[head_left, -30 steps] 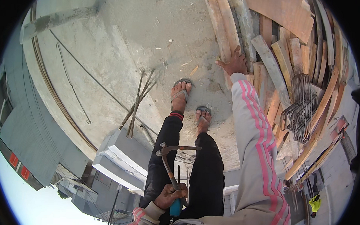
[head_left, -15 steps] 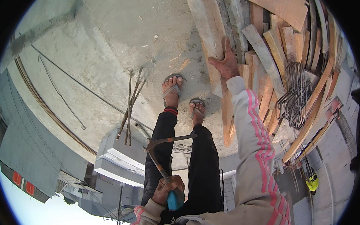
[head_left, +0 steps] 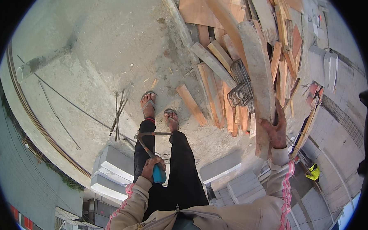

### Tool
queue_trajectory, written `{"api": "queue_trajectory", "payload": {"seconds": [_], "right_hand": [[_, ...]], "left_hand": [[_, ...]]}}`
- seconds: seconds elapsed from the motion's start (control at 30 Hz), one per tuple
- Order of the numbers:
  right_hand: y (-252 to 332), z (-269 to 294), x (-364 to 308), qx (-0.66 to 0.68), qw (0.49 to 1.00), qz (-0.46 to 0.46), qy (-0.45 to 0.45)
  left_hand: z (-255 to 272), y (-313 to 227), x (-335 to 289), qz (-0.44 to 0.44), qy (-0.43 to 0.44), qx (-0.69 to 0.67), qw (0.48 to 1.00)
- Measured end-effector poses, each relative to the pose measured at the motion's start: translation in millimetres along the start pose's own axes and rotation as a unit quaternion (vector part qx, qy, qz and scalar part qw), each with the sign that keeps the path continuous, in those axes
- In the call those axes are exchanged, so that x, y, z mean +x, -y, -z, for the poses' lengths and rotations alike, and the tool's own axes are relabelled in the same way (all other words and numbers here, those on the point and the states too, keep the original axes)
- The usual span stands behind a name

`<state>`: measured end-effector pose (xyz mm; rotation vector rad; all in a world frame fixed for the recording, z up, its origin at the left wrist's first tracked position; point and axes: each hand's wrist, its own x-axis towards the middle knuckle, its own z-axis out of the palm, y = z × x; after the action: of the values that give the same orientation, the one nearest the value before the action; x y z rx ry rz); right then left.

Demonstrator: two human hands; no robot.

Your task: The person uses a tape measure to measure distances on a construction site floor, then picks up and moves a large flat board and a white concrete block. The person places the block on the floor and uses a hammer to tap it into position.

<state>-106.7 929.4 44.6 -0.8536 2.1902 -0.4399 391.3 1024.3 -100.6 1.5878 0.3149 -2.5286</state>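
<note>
My left hand (head_left: pixel 151 168) is closed around the teal handle of a hacksaw (head_left: pixel 146 143), held low before my thighs. Its bent metal frame reaches out over my legs; I cannot make out the blade. My right hand (head_left: pixel 276 130) grips the near end of a long wooden plank (head_left: pixel 258 65), thumb over its upper face and fingers along its right edge. The plank stretches away from me across the wood pile and covers part of a bundle of bent steel bars (head_left: pixel 240 85).
Loose boards (head_left: pixel 225 55) lie heaped at far right, and a short board (head_left: pixel 191 104) lies near my feet. Crossed steel rods (head_left: pixel 118 114) and pale blocks (head_left: pixel 115 163) sit to the left. A person in a yellow vest (head_left: pixel 313 173) is at lower right.
My right hand has moved right with the plank, which has swung over the pile and the bent bars. The short board now shows on the floor. The hacksaw stays in my left hand.
</note>
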Motion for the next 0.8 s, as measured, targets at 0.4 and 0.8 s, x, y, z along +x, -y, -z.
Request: {"api": "queue_trajectory", "payload": {"seconds": [0.4,0.8], "right_hand": [[-111.6,223.2,5.5,-0.447,0.859,0.077,-0.239],[-232.8,-58.8,44.1,-0.171,0.985,0.016,0.034]], "left_hand": [[-9.6,13.9,12.9,-0.002,-0.016,0.016,1.000],[-21.7,15.2,11.7,-0.007,-0.024,0.015,1.000]]}}
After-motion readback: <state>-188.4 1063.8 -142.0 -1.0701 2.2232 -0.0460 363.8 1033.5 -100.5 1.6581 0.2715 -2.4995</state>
